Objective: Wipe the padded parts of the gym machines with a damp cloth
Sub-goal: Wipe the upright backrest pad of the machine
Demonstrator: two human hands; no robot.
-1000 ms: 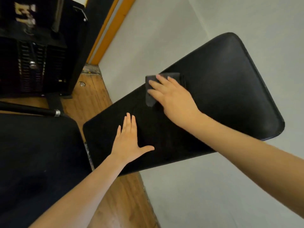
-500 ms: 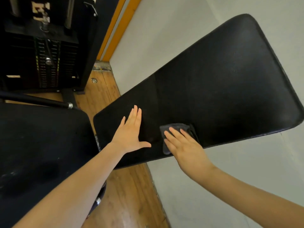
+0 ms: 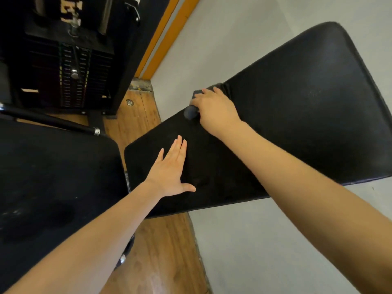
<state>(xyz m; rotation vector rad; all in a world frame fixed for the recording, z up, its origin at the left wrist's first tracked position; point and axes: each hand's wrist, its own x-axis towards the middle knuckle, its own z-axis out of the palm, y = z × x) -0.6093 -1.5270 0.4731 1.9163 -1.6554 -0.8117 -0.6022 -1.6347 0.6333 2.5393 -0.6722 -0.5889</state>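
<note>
A gym: a black weight stack [image 3: 72, 71] with its selector pin stands in a machine frame, beside black padded bench pads [image 3: 297, 115] over a wooden floor [image 3: 161, 247] and grey wall [image 3: 233, 39].

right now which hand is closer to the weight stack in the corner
Left, narrowly. The left hand lies flat on the black pad, below and right of the weight stack. The right hand presses the cloth at the pad's far edge, further right.

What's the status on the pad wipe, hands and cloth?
Left hand flat on back pad. Right hand presses dark cloth at pad's upper edge. Nothing in the way.
</note>
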